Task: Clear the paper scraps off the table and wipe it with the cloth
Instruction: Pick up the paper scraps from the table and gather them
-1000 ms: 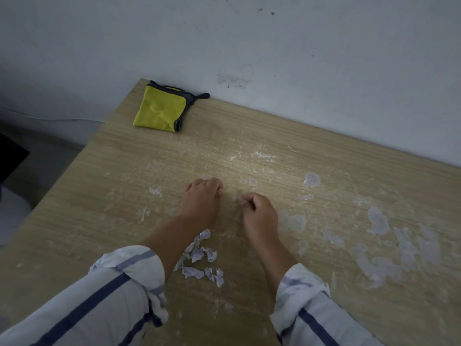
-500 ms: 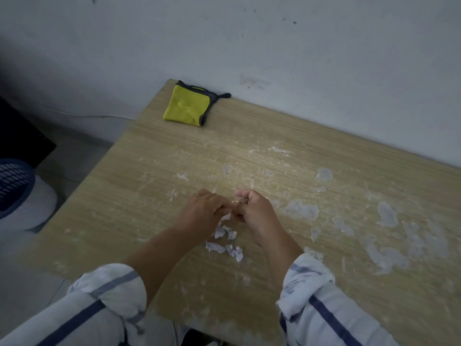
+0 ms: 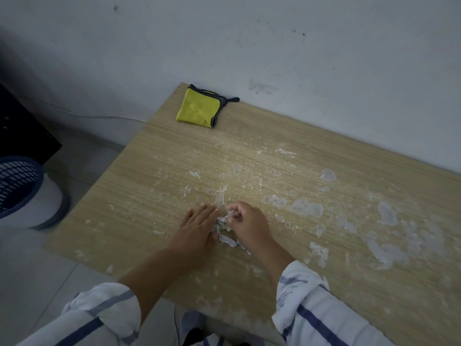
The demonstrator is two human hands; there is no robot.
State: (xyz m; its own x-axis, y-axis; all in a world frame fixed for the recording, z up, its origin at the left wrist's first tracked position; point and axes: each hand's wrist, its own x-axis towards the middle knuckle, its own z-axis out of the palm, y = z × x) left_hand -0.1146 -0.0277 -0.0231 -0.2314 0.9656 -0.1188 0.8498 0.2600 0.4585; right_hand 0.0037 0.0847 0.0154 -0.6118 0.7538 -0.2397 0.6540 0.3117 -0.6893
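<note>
The left hand lay flat and spread on the bench, fingers together; the right hand was curled, pinching paper scraps heaped between both hands; the yellow cloth sat folded at the far corner, against the wall.

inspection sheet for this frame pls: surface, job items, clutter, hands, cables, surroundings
Surface: wooden table, smeared with whitish residue.
Job's things: paper scraps piled between the hands; yellow cloth folded at the far corner, untouched.
Clutter: nothing seen.
Grippers: left hand flat and open beside the scraps; right hand curled, pinching scraps.
Cables: thin cable along the wall base.
Surroundings: marked white wall; blue basket on the floor at left.
</note>
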